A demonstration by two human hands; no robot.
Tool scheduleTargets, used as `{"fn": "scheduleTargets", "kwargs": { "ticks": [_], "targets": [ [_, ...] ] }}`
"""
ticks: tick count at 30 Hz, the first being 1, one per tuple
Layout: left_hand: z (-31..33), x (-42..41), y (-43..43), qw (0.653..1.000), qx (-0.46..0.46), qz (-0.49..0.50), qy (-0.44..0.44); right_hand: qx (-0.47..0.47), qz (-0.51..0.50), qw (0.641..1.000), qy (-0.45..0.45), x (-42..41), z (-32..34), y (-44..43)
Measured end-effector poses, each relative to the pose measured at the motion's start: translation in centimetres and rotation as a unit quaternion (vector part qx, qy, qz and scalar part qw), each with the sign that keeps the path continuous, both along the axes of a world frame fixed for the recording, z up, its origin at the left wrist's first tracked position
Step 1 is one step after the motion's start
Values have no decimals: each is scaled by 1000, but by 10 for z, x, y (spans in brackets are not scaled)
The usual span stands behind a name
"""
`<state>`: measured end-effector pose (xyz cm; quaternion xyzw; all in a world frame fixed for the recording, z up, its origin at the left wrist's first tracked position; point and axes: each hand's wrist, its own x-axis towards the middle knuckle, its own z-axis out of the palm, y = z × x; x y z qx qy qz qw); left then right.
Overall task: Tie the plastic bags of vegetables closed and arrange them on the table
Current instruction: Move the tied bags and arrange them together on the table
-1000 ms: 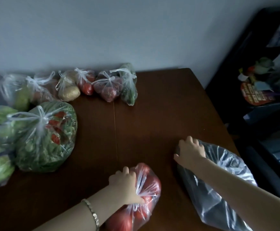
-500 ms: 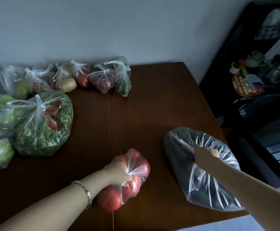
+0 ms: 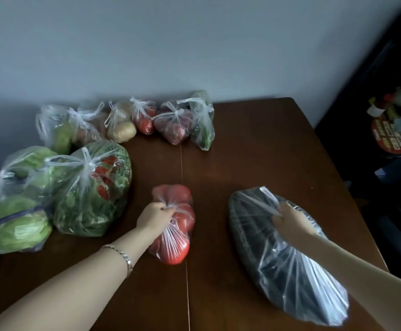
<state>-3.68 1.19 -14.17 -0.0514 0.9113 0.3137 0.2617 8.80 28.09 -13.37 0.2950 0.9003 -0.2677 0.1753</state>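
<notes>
A clear plastic bag of red tomatoes (image 3: 176, 235) lies near the middle of the brown table (image 3: 254, 151). My left hand (image 3: 155, 217) grips its gathered plastic at the top. To the right lies a larger clear bag of dark vegetables (image 3: 266, 247), and my right hand (image 3: 290, 219) grips its twisted handles. Tied bags stand along the wall: lettuce and potatoes (image 3: 61, 127), a potato bag (image 3: 120, 127), small tomato bag (image 3: 144, 118), red vegetables (image 3: 174, 126), green vegetables (image 3: 203, 123).
Two big tied bags sit at the left: green beans with red chillies (image 3: 94, 192) and lettuce (image 3: 15, 211). A dark shelf with small items (image 3: 395, 125) stands off the table's right edge. Bare wood shows at the far right of the table.
Both hands closed on the bags' gathered tops. The tomato bag shifted left and farther onto the table, and the dark bag moved inward from the right edge.
</notes>
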Motion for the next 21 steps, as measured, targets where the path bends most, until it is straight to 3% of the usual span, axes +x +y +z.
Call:
{"fn": "scheduleTargets", "kwargs": {
  "ticks": [8, 15, 19, 21],
  "targets": [
    [-3, -97, -19, 999, 8, 39, 25, -107, -91, 989, 55, -128, 2, -80],
    [-14, -142, -20, 995, 26, 59, 76, -169, -132, 969, 122, -190, 4, -109],
    [-20, -133, -23, 992, 45, 24, 115, -115, -88, 981, 130, -169, -8, -105],
    [-24, -117, -27, 986, 12, -30, 163, -42, -132, 985, 105, -144, -18, -108]
  ]
}}
